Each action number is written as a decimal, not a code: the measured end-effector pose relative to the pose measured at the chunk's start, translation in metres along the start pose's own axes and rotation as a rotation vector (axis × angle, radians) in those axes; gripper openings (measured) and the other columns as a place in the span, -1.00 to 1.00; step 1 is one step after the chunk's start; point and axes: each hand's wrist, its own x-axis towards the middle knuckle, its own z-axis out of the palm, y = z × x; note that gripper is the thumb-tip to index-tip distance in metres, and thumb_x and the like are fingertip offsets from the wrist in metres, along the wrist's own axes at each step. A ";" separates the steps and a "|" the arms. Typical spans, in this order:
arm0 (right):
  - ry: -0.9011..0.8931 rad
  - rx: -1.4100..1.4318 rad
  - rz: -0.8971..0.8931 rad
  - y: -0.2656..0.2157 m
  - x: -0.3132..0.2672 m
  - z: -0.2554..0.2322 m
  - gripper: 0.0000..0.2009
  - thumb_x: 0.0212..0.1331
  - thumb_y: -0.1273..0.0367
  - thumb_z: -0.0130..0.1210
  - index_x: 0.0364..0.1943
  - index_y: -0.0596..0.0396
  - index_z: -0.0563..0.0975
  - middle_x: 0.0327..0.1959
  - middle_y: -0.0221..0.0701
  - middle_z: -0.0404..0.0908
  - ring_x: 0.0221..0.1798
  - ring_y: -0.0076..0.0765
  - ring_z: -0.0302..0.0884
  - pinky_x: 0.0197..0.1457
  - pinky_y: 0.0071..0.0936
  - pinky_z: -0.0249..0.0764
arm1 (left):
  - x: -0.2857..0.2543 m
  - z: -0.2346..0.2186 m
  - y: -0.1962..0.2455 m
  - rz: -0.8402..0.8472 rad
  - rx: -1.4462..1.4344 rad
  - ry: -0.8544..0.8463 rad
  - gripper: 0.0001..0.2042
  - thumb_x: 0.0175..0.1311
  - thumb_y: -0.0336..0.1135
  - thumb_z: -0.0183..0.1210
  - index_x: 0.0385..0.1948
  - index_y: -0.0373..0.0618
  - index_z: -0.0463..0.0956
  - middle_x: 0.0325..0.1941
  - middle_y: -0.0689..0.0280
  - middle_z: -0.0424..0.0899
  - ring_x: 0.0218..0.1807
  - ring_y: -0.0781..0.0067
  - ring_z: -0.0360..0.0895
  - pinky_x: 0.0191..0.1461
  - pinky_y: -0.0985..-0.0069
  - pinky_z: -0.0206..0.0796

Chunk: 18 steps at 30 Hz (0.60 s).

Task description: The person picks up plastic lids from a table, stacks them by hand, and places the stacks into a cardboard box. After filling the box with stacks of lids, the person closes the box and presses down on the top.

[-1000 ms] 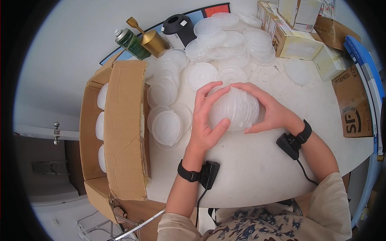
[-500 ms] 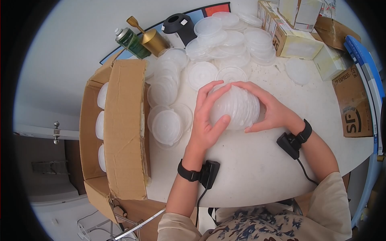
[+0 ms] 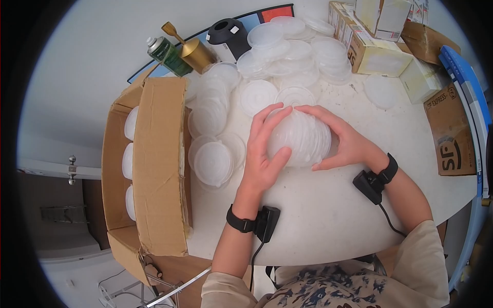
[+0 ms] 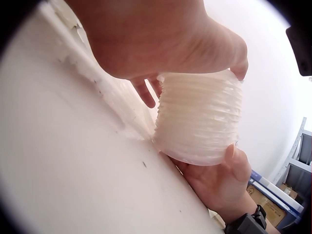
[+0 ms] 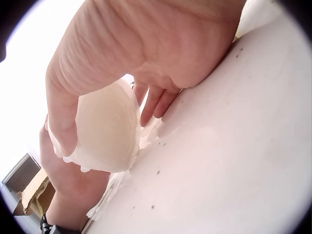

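In the head view, a thick stack of clear round plastic lids (image 3: 300, 138) lies on its side between both hands, low over the white table (image 3: 308, 215). My left hand (image 3: 264, 159) grips the stack's left end, thumb at the near side and fingers over the far rim. At the other end, my right hand (image 3: 354, 143) holds it with spread, bent fingers and the thumb at the near edge. The left wrist view shows the ridged rims of the stack (image 4: 197, 117) packed together. Its flat end face (image 5: 107, 126) appears under the palm in the right wrist view.
Loose lids (image 3: 213, 161) lie left of the hands, and more lids (image 3: 287, 56) are heaped behind. An open cardboard box (image 3: 162, 169) with white round things inside stands at left. A spray can (image 3: 169, 56), gold pot (image 3: 197, 54) and boxes (image 3: 380, 54) line the back.
Both hands keep nearly the same place around the stack. The lids shift slightly between them, and their rims look more evenly lined up now.
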 end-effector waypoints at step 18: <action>0.000 0.013 0.015 -0.001 0.000 0.001 -0.02 -0.30 0.36 0.45 0.40 -0.08 0.23 0.29 -0.32 0.30 0.35 -0.24 0.24 0.44 -0.32 0.13 | 0.000 0.000 0.000 0.115 0.059 0.056 -0.42 0.03 -0.10 0.21 0.15 -0.14 0.50 0.29 0.02 0.37 0.31 0.01 0.33 0.37 0.12 0.14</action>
